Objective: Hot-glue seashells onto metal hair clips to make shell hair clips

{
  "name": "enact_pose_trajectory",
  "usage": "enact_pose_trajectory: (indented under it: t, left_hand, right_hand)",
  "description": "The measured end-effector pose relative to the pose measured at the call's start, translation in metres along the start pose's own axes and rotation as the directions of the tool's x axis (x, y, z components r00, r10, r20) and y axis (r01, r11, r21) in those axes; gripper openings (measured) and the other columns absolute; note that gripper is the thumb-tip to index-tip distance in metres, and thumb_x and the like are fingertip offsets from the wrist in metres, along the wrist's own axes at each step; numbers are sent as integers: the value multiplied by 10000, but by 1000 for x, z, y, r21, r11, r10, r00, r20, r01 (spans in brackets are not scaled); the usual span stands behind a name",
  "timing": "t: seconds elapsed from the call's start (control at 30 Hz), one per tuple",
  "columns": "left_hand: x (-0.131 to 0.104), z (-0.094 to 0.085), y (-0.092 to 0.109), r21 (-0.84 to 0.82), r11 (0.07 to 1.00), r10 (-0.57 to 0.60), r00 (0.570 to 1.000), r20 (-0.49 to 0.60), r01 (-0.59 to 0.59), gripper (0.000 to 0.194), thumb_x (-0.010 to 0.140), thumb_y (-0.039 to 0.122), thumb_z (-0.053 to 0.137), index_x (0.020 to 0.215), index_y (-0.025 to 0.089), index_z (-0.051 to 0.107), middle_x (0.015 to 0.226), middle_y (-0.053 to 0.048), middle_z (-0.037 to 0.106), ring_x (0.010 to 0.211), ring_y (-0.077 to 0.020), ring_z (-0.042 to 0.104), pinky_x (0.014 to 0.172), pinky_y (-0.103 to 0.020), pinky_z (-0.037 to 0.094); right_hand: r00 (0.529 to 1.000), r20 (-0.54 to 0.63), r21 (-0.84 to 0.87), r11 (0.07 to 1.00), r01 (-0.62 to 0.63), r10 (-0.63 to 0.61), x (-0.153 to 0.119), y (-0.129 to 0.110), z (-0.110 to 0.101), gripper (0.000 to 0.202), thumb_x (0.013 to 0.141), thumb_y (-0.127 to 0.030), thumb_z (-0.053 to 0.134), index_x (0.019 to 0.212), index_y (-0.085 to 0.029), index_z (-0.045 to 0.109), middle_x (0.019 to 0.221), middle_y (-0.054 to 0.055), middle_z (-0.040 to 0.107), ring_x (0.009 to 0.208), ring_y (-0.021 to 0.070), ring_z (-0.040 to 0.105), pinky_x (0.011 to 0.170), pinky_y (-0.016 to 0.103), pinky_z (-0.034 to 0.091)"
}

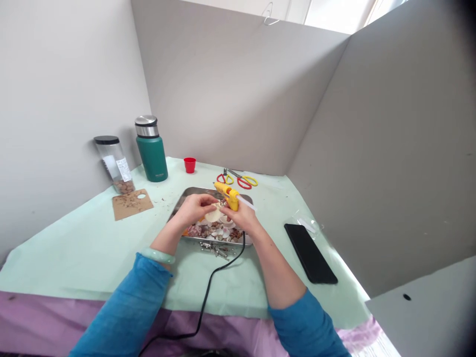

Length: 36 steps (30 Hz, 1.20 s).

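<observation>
Over the metal tray [191, 190], my left hand [193, 209] pinches a flat, cream-coloured shell [213, 214] between thumb and fingers. My right hand [243, 218] is closed around a yellow hot glue gun [232, 199], whose nozzle points up and to the left. A whitish glue stick [246, 202] sticks out of its back end. The right fingertips are close to the shell's right edge; whether they touch it I cannot tell. Assorted seashells [223, 232] fill the tray below my hands. A black cord [210, 287] runs from the glue gun toward the table's front edge.
Small metal pieces [217, 250] lie before the tray. Behind it are scissors [243, 181] and a smaller cutting tool [225, 177]. A red cup [189, 165], green bottle [152, 157], clear jar [116, 166] and brown card [132, 204] stand left; a black phone-like slab [310, 254] lies right.
</observation>
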<state>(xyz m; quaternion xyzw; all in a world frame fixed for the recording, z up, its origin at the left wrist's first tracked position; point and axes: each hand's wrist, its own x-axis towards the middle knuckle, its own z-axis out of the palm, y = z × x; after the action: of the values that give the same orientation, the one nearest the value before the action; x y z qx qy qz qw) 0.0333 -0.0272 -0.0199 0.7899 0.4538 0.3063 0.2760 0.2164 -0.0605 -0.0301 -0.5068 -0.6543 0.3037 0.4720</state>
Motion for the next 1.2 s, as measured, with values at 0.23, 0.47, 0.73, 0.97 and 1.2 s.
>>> enact_pose_trajectory:
  t: [0.23,0.47,0.73,0.97,1.2]
  left_hand:
    - [-2,1,3,41,999,6,1000,7,-6,346,673,222,539,977,171,696,888,-47,721,772,-192,640,691,-271,488]
    - [-3,0,4,77,997,-17,1000,9,16,366,745,303,495,1026,156,678,925,-55,727,773,-193,659,628,-248,496]
    - [-2,0,4,222,975,-35,999,23,29,361,727,200,488,1022,171,694,909,-57,735,818,-201,656,726,-253,482]
    - [-3,0,1,334,942,-30,998,47,12,331,728,221,519,1001,196,704,846,-55,738,820,-214,654,731,-263,467]
    - [-2,2,0,395,919,-29,999,17,20,312,764,229,490,981,215,714,981,-42,729,919,-208,643,810,-251,455]
  right_hand:
    - [1000,5,-76,997,-18,18,2,2,1,248,678,-298,647,887,-218,541,664,-55,607,461,100,553,472,215,437]
    - [1000,-20,-161,987,-16,13,0,0,0,227,674,-272,627,885,-238,549,649,-66,588,499,119,561,497,225,431]
    - [998,-65,-232,973,-15,0,1,6,1,234,651,-287,674,854,-246,566,668,-33,605,538,143,548,530,247,427]
    - [989,-148,-219,975,-24,-8,4,9,0,249,722,-370,615,929,-240,572,754,-6,626,555,141,565,541,248,446]
    - [969,-238,-161,981,-105,65,5,3,-3,276,743,-378,561,937,-184,585,684,-6,632,447,127,557,490,241,451]
